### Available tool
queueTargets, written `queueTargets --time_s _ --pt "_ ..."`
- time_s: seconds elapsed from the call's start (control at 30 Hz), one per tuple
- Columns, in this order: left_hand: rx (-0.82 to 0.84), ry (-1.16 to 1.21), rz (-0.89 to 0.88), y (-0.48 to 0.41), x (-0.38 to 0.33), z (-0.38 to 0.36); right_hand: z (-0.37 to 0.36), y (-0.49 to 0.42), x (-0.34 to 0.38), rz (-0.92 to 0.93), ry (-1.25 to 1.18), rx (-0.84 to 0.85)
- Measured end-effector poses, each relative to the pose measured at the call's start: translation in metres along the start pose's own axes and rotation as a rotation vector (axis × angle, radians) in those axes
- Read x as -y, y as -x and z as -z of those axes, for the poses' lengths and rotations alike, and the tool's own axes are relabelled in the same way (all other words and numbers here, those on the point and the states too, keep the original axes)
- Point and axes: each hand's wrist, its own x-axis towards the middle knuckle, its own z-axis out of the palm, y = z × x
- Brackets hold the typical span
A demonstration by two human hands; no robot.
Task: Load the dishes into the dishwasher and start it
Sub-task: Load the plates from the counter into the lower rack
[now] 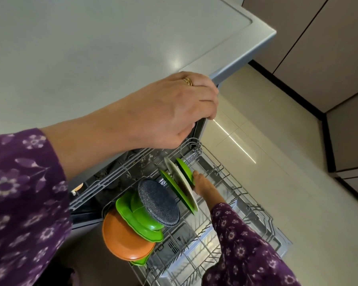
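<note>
The dishwasher's lower rack (232,178) is pulled out over the open door. Standing in it are an orange plate (122,242), green dishes (141,221), a dark speckled round dish (159,203), and further back a green plate (174,190), a white plate (180,176) and a small green plate (185,169). My right hand (203,183) reaches down into the rack and holds the small green plate by its edge. My left hand (174,108) rests on the counter's front edge above the dishwasher, fingers curled over it.
A pale grey countertop (91,48) fills the upper left, its corner at the upper right. Beige floor tiles (277,141) lie to the right, bordered by cabinet fronts (329,48) with a dark plinth. The rack's right half holds only bare tines.
</note>
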Motion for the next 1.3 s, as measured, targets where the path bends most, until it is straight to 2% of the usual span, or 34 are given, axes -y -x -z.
queueTargets --time_s 0.13,0.4,0.57,0.7,0.87,1.03,1.3 --pt "-0.034 0.083 -0.026 0.003 0.000 0.005 0.014 0.013 0.001 -0.074 0.032 0.008" --pt "-0.082 0.156 -0.072 0.007 0.004 0.003 0.052 0.094 0.033 -0.116 -0.083 -0.174" --pt "-0.058 0.151 0.048 0.013 -0.009 0.016 0.063 0.177 0.073 -0.075 -0.154 -0.277" --pt "-0.150 0.193 0.212 0.053 -0.042 0.031 0.067 0.239 0.108 -0.041 -0.219 -0.304" --pt "-0.256 0.299 0.461 0.150 -0.077 0.070 0.082 0.297 0.177 0.105 -0.222 -0.332" --pt "-0.264 0.316 0.730 0.261 -0.082 0.131 0.098 0.339 0.284 0.325 -0.173 -0.365" --pt "-0.422 0.213 1.182 0.462 -0.095 0.207 0.089 0.374 0.469 0.670 -0.103 -0.280"
